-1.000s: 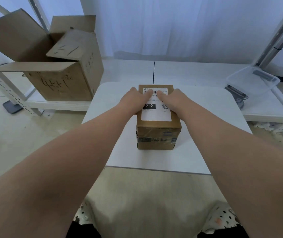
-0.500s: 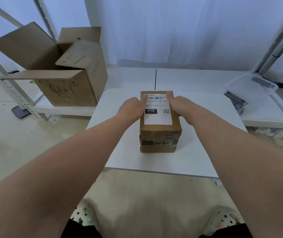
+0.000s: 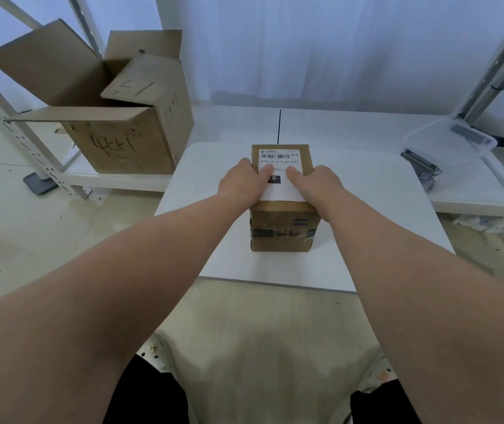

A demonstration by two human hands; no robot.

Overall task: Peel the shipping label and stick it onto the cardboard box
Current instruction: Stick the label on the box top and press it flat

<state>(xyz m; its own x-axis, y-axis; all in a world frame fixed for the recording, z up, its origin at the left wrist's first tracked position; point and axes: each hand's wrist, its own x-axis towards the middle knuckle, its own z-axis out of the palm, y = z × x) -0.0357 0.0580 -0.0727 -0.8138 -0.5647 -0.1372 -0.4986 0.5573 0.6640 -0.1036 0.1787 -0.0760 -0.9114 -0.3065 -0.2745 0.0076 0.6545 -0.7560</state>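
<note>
A small brown cardboard box (image 3: 283, 228), wrapped with clear tape, stands on a low white table (image 3: 367, 255). A white shipping label (image 3: 279, 159) with a barcode lies flat on the box's top face. My left hand (image 3: 243, 183) rests on the left side of the box top, its thumb pressing on the label. My right hand (image 3: 315, 185) lies on the right side, its thumb also on the label. Both hands cover the label's lower corners and part of its black "010" mark.
A large open cardboard box (image 3: 116, 117) with handwriting sits on a low white shelf at the left. A clear plastic tub (image 3: 449, 143) stands on the shelf at the right, over a dark device. Metal rack posts (image 3: 15, 117) flank both sides. A white curtain hangs behind.
Both hands gripped the sides of the box half a second ago. They have now slid inward and toward me, with the thumbs back on the label's middle.
</note>
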